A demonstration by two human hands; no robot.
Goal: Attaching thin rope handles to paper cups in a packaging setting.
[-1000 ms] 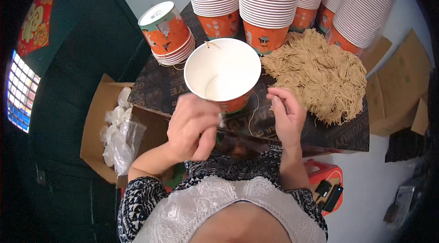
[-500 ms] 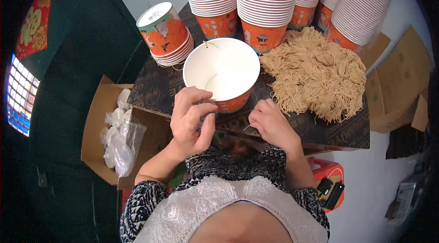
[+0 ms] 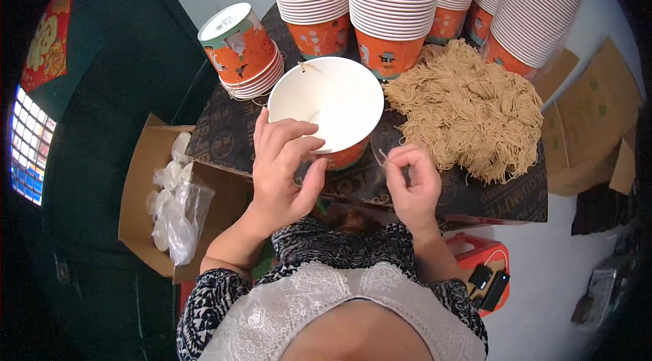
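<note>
In front of me a white-lined orange paper bucket [image 3: 346, 99] stands upright on the dark table, its mouth towards me. A short piece of tan cord [image 3: 303, 67] pokes through its far left rim. My left hand [image 3: 285, 167] is at the near left rim, with fingers over the edge and the thumb outside. To the right of the bucket, my right hand [image 3: 414, 184] is closed in a pinch on a thin cord [image 3: 382, 154]. Beside it lies a big heap of tan cords [image 3: 475, 113].
Tall stacks of paper buckets [image 3: 394, 4] line the table's back. An upside-down stack [image 3: 238, 48] stands at left. A cardboard box [image 3: 136, 198] with clear plastic pieces [image 3: 178, 211] sits below left. A red stool [image 3: 499, 259] and more cardboard [image 3: 594, 116] are at right.
My right hand has moved slightly right and turned, and the cord end now sticks up from its fingertips. My left hand has shifted a little at the rim, its fingers spreading.
</note>
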